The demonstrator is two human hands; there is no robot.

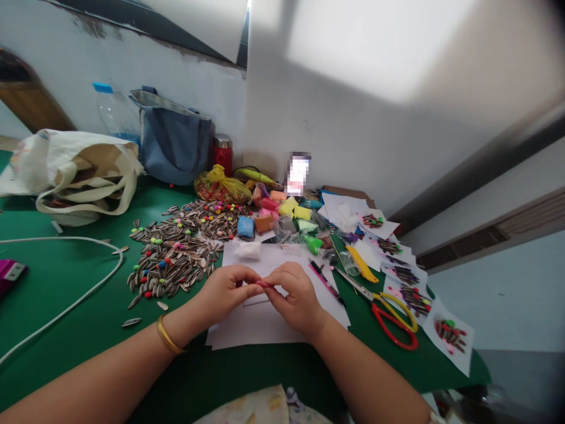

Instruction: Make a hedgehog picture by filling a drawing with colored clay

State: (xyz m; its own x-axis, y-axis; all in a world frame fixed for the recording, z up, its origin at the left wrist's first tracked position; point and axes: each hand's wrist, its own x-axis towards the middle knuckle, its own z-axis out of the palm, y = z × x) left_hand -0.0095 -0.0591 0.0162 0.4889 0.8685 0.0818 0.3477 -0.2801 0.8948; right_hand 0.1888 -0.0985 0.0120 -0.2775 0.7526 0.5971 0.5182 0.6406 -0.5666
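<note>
My left hand (227, 290) and my right hand (296, 296) meet over a stack of white paper (269, 321) on the green table (66, 282). Both pinch a small pink piece of clay (263, 284) between their fingertips. A gold bangle (168, 337) sits on my left wrist. A pile of striped sunflower seeds (176, 250) dotted with coloured clay beads lies just left of my hands. Coloured clay blocks (276, 213) lie beyond the paper.
Red-and-yellow scissors (392, 318), a yellow cutter (361, 263) and a pink pen (324, 281) lie to the right. Seed-decorated paper cards (415, 294) run along the right edge. A canvas tote (75, 174), blue bag (176, 138), water bottle (112, 112), red flask (223, 153) stand at the back. White cord (79, 294) curves left.
</note>
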